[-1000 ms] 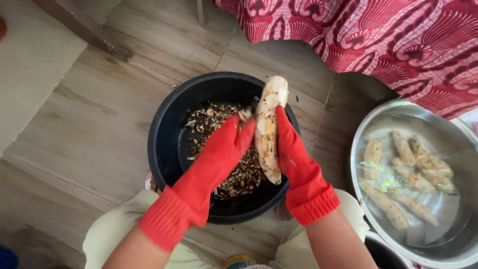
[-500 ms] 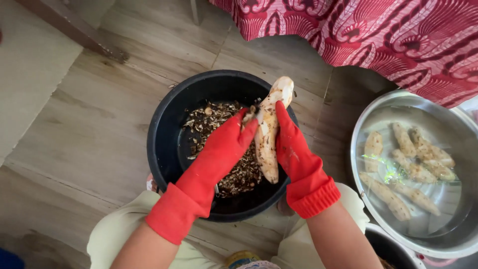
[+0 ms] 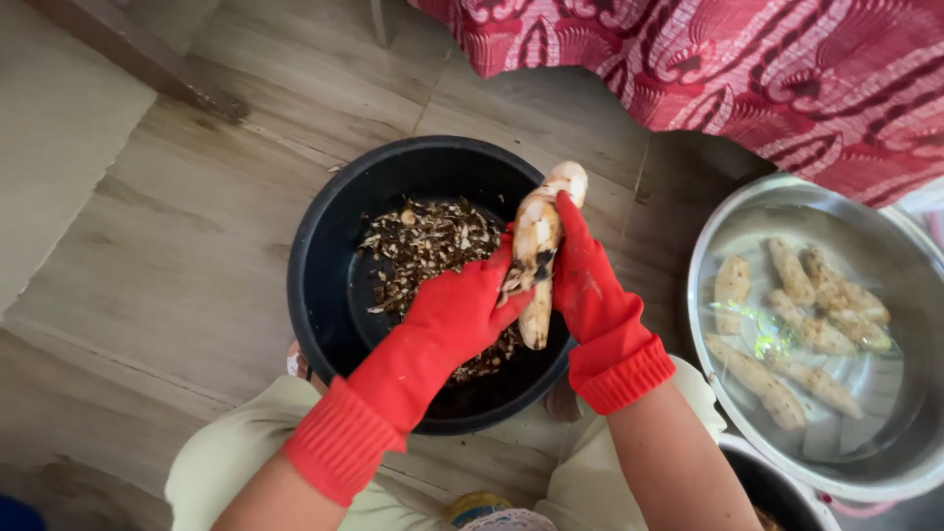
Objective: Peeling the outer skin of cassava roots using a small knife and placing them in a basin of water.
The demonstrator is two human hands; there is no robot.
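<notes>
Where both hands (image 3: 521,295) meet, root (image 3: 537,258) inside basin rim (image 3: 313,236).

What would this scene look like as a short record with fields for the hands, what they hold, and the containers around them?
Left hand: left hand in a red rubber glove, fingers against the lower part of the root
Right hand: right hand in a red glove, grip around the root's side
Held thing: pale, partly peeled root, above the black basin
Black basin: black basin on the floor, with dark peelings inside
Metal bowl: metal bowl to the right, with water and peeled roots
Background: red patterned cloth
</notes>
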